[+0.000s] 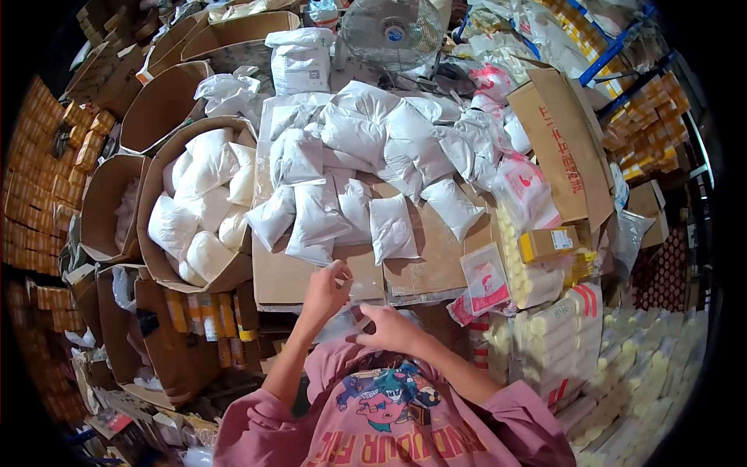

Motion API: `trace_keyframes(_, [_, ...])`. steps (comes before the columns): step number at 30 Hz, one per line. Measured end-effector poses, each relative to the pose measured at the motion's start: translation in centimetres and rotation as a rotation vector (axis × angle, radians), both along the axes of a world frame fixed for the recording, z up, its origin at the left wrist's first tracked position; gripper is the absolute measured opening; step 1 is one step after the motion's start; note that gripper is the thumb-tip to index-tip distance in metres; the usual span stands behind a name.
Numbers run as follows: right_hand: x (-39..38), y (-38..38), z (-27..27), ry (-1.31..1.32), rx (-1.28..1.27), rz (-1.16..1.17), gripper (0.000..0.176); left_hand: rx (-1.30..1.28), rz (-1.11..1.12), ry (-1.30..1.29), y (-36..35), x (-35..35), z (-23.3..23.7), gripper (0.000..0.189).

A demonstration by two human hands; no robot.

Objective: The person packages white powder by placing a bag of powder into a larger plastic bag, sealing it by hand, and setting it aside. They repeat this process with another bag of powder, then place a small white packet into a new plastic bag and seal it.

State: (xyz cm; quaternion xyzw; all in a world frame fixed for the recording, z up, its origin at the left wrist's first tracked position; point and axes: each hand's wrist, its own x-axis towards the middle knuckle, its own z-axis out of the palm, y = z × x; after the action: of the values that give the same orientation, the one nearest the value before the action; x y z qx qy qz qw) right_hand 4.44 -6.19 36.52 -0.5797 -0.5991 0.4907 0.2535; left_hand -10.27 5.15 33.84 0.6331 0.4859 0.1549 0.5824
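Observation:
My left hand (328, 289) is raised over the near edge of the cardboard-covered table (428, 268), its fingers closed together; what they hold, if anything, is too small to make out. Close to my chest, my right hand (385, 327) has its thumb and fingers curved around part of a clear plastic bag (336, 325). Beyond my hands lie several filled white bags, the nearest ones being a white bag (313, 214) and a smaller white bag (393, 228).
A large carton (156, 257) of filled white bags stands left of the table. At the back is a fan (393, 35). To the right are a tall cardboard box (556, 144), a yellow-brown box (548, 244) and wrapped rolls (556, 335).

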Motion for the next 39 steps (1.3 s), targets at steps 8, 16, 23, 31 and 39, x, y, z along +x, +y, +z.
trace_keyframes(8, [0.4,-1.1,-3.0,-0.274,0.146,0.148,0.010,0.299,-0.179,0.107,-3.2,-1.3,0.6,0.070])
trace_keyframes(16, [2.7,-2.0,-2.8,-0.420,0.116,0.367,0.012,0.334,-0.191,0.200,-0.2,-4.6,1.3,0.072])
trace_keyframes(23, [0.4,-0.1,0.4,-0.371,0.099,0.213,0.019,0.270,-0.259,0.261,-0.5,-3.5,3.1,0.053])
trace_keyframes(31, [2.1,0.0,-1.0,-0.199,-0.096,0.356,0.017,0.437,-0.672,0.135,1.0,-3.9,7.2,0.036])
trace_keyframes(39, [9.0,3.3,7.2,0.381,-0.054,0.387,0.018,0.674,-0.899,0.311,5.7,-3.1,12.6,0.026])
